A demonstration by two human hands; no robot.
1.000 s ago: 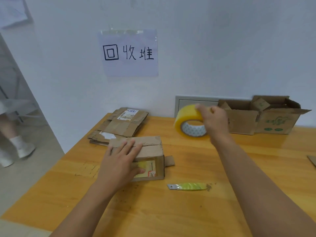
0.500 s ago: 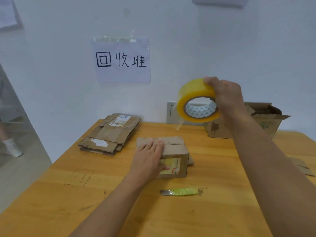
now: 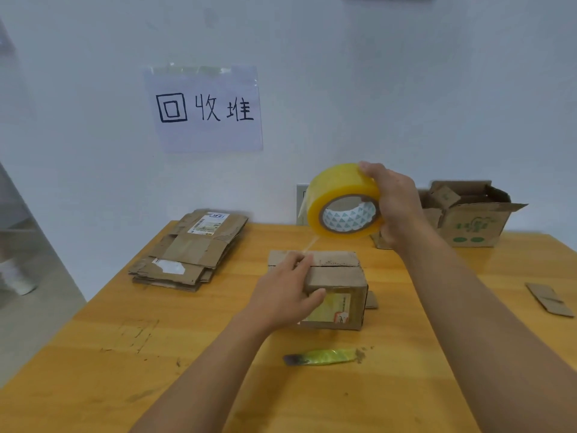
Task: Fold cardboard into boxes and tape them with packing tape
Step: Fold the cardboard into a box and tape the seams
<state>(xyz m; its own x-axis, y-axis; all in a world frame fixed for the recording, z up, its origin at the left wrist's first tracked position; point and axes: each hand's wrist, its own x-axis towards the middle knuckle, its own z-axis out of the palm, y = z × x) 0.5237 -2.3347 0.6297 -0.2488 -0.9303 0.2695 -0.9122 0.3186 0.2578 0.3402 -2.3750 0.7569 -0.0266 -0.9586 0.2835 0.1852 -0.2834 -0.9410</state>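
A small folded cardboard box (image 3: 338,278) stands on the wooden table (image 3: 156,370), its top flaps closed along a middle seam. My left hand (image 3: 287,292) rests flat on the box's left top, fingers straight, thumb against the front face. My right hand (image 3: 393,201) grips a yellowish roll of packing tape (image 3: 343,201) in the air above and behind the box. A thin strip of tape (image 3: 309,245) runs down from the roll to the box top near my left fingertips.
A green utility knife (image 3: 324,357) lies on the table in front of the box. A stack of flattened cardboard (image 3: 190,251) sits at the back left. An open box (image 3: 468,214) stands at the back right. Cardboard scraps (image 3: 549,300) lie at the right edge.
My right hand lifted the tape roll from near the table up above the box, drawing out a strip of tape. My left hand stays on the box top.
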